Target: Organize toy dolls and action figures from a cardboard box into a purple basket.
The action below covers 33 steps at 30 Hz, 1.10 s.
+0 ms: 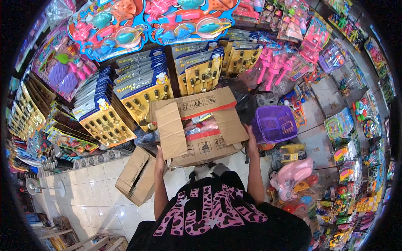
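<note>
Between my two hands I hold a cardboard box [201,150], its side flaps partly folded over the top. Through the gap in the middle show pink and blue items [201,125] in clear plastic. My left hand [159,160] grips the box's near left side, and my right hand [250,139] grips its right side; some of the fingers are hidden against the cardboard. Just past my right hand sits a purple plastic basket [276,123]. Behind the box stand rows of carded toy kitchen sets [144,97].
A second cardboard box [138,175] rests on the tiled floor [91,194] at the left. Bagged toys, among them a pink one [292,175], are piled on the right. Large blue toy cards [191,22] hang ahead. Wooden slatted frames [94,243] stand at lower left.
</note>
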Available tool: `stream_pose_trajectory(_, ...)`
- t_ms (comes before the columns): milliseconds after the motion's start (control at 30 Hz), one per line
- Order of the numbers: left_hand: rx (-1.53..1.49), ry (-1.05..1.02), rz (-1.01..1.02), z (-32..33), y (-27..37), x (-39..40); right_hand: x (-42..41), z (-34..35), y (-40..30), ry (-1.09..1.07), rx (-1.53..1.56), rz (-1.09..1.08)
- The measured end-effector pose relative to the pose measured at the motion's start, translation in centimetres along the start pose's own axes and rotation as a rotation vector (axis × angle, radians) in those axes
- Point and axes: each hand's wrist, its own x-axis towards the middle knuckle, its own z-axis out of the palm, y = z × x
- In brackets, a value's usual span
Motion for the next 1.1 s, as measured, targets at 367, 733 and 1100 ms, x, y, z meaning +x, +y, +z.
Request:
stream_pose_trajectory(367, 0.075, -0.031, -0.096, 1.8, 0.8, -1.8, -3.1, -0.2, 2.2, 0.125, -0.073, 0.044)
stream_pose_trajectory(733, 0.394, 0.346, 0.399, 5.5, 4.1, -5.3, -6.3, 0.1, 2.6, 0.493, -0.405, -0.590)
stream_pose_trajectory(1100, 0.738, -0.144, 0.486, 17.4, 3.2, -5.9, -8.5, 13.4, -1.5, -0.383, -0.766, -0.612)
